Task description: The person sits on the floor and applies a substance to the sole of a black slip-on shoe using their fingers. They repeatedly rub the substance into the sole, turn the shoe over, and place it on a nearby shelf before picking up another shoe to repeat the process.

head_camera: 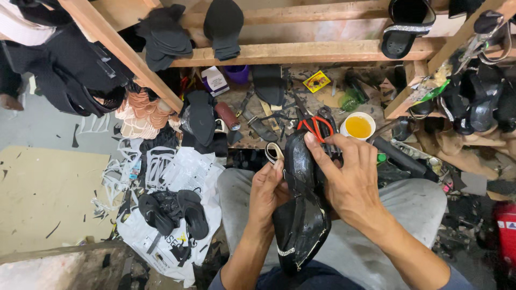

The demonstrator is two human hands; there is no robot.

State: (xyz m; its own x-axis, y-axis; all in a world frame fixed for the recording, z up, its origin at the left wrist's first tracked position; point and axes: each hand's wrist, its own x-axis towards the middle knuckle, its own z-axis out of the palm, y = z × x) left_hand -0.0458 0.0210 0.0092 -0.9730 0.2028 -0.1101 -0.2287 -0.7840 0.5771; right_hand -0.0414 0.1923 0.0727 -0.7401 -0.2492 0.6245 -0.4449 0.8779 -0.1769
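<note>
A glossy black shoe sole piece [301, 215] with a studded trim near its lower edge rests over my lap. My left hand [267, 193] grips its left side, fingers curled against the narrow upper part. My right hand [349, 180] holds the right side, with the thumb and forefinger pressing on the top end of the piece. Both hands are in contact with it.
A cluttered workbench [322, 91] ahead carries red-handled scissors [316, 126], a white cup of yellow glue [358, 127], tools and scraps. Black soles [164, 37] lie on wooden shelves; sandals [406, 27] hang at right. A white bag with black pieces [172, 212] sits on the floor left.
</note>
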